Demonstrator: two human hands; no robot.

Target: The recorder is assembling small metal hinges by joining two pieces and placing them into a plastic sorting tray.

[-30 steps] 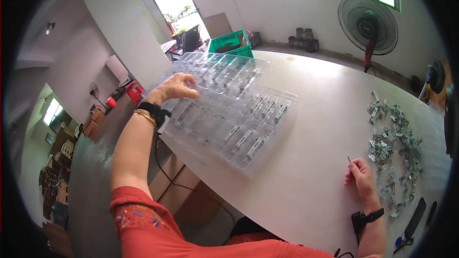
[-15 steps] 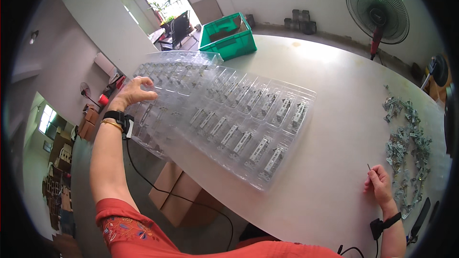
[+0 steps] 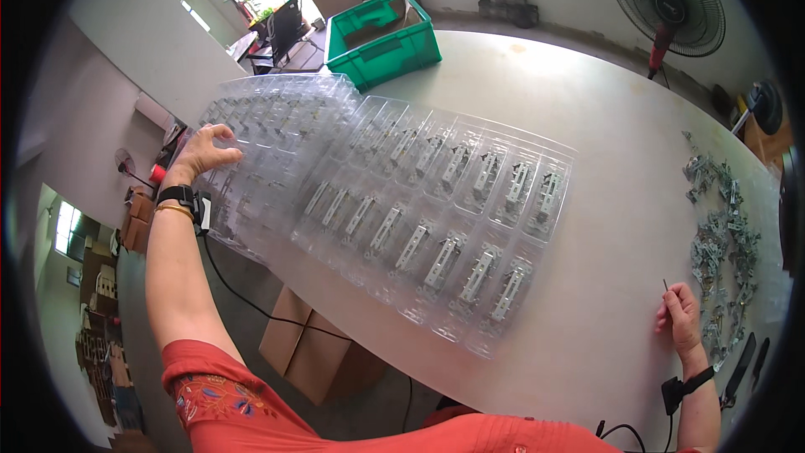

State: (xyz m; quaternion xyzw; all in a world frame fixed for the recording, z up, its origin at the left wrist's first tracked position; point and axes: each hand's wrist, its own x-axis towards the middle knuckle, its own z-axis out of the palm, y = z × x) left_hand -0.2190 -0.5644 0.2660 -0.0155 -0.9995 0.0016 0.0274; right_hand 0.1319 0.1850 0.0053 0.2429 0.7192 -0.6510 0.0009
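Note:
My left hand point(image 3: 207, 151) is at the left end of a stack of clear plastic trays point(image 3: 281, 130), thumb and fingers curved and apart. I cannot make out whether it touches the plastic. Small metal parts show through that stack. Beside it, on the right, lies a clear compartment tray point(image 3: 470, 218) with two rows of slim silver metal brackets point(image 3: 441, 262), one in each pocket. On the right of the table my right hand point(image 3: 681, 319) is closed around a thin dark rod point(image 3: 666, 284), whose tip sticks up from the fingers.
Loose metal parts point(image 3: 717, 243) lie heaped along the table's right side, with black-handled tools point(image 3: 738, 369) nearer me. A green crate point(image 3: 386, 54) stands at the far edge. A cardboard box point(image 3: 310, 348) is below the table; a fan point(image 3: 668, 4) stands beyond it.
The whole view has shifted slightly, and the blurred trays now look sharper. My left hand stays by the left stack; my right hand keeps the thin rod.

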